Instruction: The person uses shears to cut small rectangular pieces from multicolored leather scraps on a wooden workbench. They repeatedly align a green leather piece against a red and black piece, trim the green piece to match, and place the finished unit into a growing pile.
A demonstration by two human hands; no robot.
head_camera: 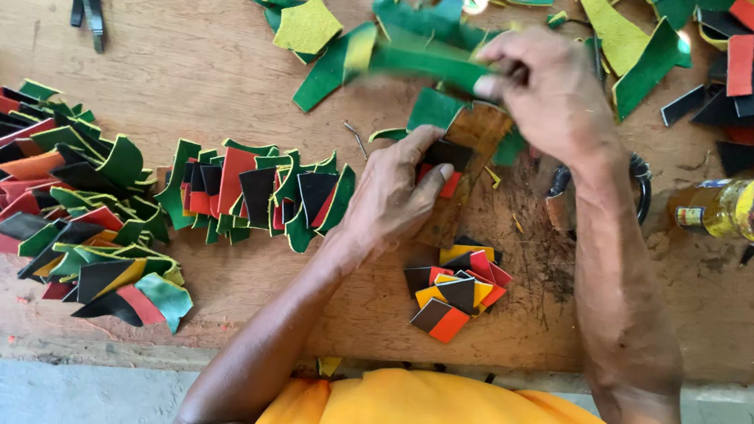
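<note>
1. Spanning my whole view, the wooden tabletop carries heaps of cut scraps; the largest heap of green, red and black pieces lies far left.
2. My right hand is closed, pinching one end of a green leather strip held just above the tabletop.
3. My left hand presses fingertips flat on a small black-and-red piece atop a wooden block.
4. I judge the strip light, floppy and bendable; best gripped near its end, between thumb and fingers.
5. A small stack of squares sits nearest me.
</note>
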